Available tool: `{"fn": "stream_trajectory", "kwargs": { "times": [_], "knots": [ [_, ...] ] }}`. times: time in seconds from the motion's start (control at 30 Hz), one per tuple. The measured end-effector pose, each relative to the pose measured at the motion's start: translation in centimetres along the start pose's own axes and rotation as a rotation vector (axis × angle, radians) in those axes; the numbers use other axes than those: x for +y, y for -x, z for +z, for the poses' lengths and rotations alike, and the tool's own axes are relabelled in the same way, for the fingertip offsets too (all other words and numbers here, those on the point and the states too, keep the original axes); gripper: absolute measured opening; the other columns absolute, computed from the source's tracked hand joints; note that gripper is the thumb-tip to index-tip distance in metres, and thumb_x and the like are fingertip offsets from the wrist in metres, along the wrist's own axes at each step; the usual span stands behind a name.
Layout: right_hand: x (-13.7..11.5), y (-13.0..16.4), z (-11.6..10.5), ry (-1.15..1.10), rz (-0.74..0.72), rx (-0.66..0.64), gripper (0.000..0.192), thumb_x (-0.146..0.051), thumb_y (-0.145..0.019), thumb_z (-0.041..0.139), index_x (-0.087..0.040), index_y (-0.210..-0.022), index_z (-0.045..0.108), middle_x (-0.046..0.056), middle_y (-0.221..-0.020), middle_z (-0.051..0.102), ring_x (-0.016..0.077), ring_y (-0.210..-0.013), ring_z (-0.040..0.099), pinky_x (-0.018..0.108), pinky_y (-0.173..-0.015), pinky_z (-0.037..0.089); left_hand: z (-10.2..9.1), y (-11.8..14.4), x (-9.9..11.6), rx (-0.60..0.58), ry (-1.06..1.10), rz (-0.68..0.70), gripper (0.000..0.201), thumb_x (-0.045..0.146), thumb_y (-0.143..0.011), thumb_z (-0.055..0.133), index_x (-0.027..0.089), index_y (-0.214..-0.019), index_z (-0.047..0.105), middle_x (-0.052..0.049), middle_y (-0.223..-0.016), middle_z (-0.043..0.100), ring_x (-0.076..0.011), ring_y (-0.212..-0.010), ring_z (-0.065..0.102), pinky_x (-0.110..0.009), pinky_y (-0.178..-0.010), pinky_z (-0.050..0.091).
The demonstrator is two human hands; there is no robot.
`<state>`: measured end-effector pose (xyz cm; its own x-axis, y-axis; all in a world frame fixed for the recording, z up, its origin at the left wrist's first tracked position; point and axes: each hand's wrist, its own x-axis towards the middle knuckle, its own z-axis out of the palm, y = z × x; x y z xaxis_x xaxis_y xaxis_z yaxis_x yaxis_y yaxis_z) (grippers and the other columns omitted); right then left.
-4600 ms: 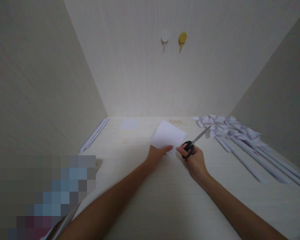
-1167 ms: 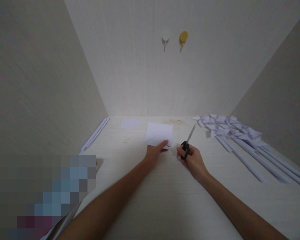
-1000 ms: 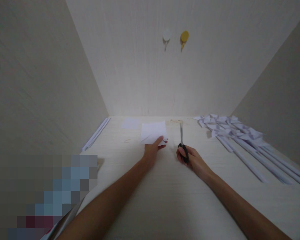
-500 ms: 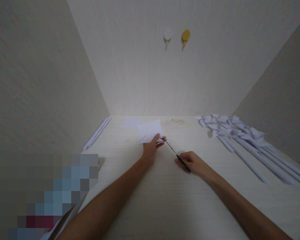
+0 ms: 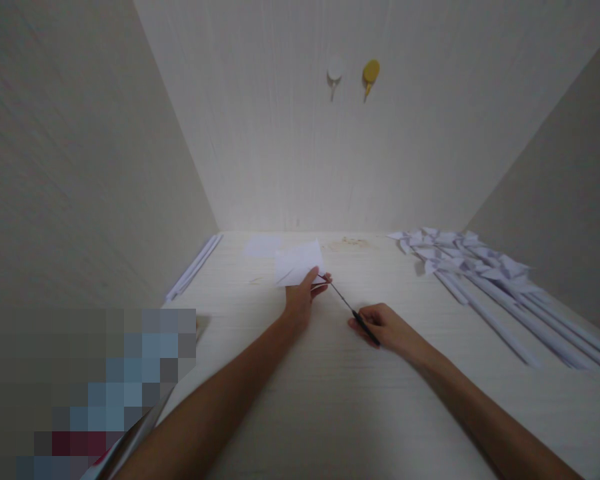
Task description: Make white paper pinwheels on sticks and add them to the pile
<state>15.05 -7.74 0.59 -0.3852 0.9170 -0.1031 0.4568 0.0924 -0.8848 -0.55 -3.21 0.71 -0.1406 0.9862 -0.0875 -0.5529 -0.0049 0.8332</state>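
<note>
My left hand [image 5: 305,293] pinches a white square of paper [image 5: 300,260] at its lower right, thumb on top and fingers underneath. A slanting line, seemingly a slit, runs in from the paper's lower left corner. My right hand [image 5: 380,327] grips scissors [image 5: 365,327] by their black handle, seen nearly edge-on. Their thin metal blades reach up and left to the paper's lower right corner, beside my left fingertips. Another flat white sheet [image 5: 263,246] lies just behind the held paper, to its left.
Several paper pinwheels [image 5: 505,267] on rolled paper sticks [image 5: 500,327] are heaped at the right. White paper rolls [image 5: 195,267] lie along the table's left edge. Small yellowish bits [image 5: 353,241] sit at the back. White and yellow hooks [image 5: 371,71] are on the wall. A blurred-out area covers the lower left.
Both hands stay almost in place. The scissors and my right hand have shifted very slightly left, and the paper's top edge sits a touch lower.
</note>
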Motion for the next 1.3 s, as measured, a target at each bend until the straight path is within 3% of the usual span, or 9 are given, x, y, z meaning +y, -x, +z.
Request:
{"fn": "stream_trajectory", "kwargs": {
  "times": [1.3],
  "knots": [
    [0.41, -0.26, 0.11, 0.109, -0.002, -0.009, 0.037, -0.041, -0.072, 0.048, -0.018, -0.045, 0.037, -0.006, -0.037, 0.036, 0.0057, -0.035, 0.031, 0.019, -0.035, 0.022, 0.17, -0.03, 0.04, 0.016, 0.021, -0.018, 0.015, 0.017, -0.064, 0.059, 0.011, -0.077, 0.055, -0.003, -0.061, 0.063, -0.0113, -0.054, 0.06, -0.019, -0.05, 0.046]
  ]
}}
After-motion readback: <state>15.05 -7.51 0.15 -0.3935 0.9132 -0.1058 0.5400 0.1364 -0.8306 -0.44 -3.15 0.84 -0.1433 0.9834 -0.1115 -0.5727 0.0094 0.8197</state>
